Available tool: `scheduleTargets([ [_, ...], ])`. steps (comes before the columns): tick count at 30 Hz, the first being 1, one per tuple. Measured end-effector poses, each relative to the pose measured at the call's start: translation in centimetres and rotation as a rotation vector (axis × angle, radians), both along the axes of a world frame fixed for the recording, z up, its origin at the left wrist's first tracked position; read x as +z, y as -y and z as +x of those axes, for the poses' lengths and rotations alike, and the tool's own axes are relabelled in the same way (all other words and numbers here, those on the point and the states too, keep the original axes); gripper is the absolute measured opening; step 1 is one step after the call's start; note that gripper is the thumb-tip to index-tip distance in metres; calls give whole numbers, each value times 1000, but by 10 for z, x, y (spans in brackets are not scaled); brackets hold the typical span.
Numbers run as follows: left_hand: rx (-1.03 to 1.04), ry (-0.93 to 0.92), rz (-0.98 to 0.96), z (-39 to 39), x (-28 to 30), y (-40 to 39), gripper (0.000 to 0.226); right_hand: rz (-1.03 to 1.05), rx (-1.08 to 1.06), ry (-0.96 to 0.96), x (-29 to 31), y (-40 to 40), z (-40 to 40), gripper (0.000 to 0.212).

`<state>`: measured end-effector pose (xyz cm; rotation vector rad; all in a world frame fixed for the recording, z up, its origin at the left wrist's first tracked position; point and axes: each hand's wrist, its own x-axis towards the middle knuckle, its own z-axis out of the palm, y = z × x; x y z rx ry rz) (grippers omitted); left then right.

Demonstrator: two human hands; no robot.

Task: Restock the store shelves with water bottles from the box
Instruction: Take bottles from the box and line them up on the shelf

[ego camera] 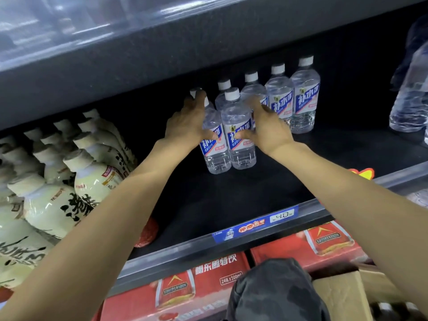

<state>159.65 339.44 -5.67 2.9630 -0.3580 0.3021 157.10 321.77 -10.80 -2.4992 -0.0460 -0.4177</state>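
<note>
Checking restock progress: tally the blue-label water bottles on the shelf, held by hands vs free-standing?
Held between the left hand and right hand: 2 (front bottle, left bottle)
Free-standing in the back row: 5, the leftmost mostly hidden
Total: 7

Upright clear water bottles (240, 133) on dark shelf (243, 193)
</note>
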Motion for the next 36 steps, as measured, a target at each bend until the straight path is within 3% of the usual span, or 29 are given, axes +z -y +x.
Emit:
scheduleTargets([
  [20,-50,18,-30,-7,1,-4,99,90,85,-22,-5,5,13,77],
  [33,-38,-43,-27,-27,8,-2,105,22,97,-113,7,10,-12,82],
  [36,-39,57,74,-49,2,-1,95,-62,133,-79,5,24,-39,66],
])
